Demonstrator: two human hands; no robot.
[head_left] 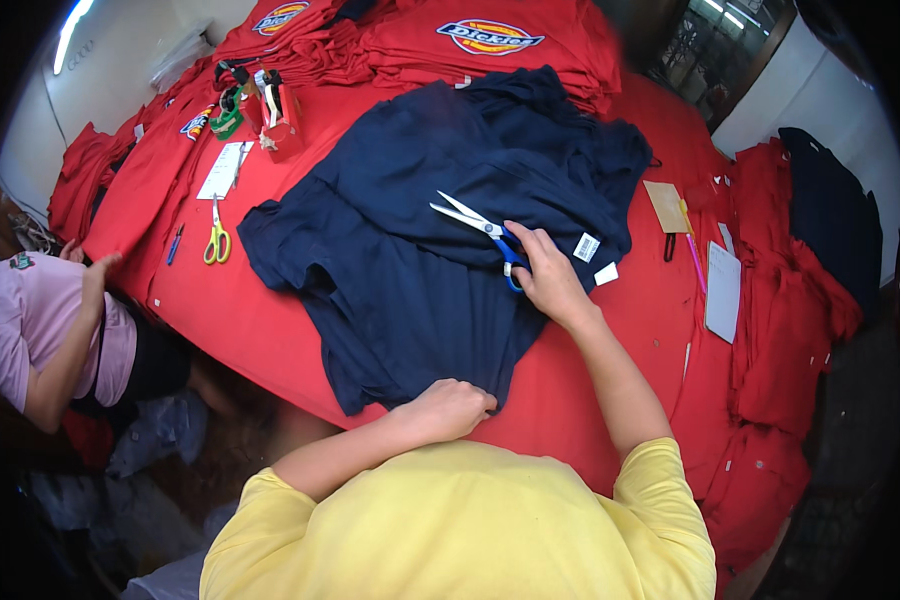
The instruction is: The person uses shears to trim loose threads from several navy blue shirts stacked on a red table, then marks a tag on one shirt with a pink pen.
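A navy garment (410, 230) lies spread and rumpled over the red-covered table (270, 340). At its near edge my left hand (448, 408) is closed, gripping the cloth by the hem. My right hand (545, 270) is on the blue handles of a pair of scissors (485, 225), which rests over the garment. The blades are spread apart and point to the far left. Just right of that hand a white label (586, 247) sits on the navy cloth, with a small white tag (606, 273) beside it.
Left lie yellow-handled scissors (216, 240), a blue pen (175, 245) and a paper slip (222, 172). Behind them stands a red tape dispenser (280, 125). Red garments (490, 45) are stacked at the far side. A notepad (722, 292) lies right. Another person (60, 320) is at the left edge.
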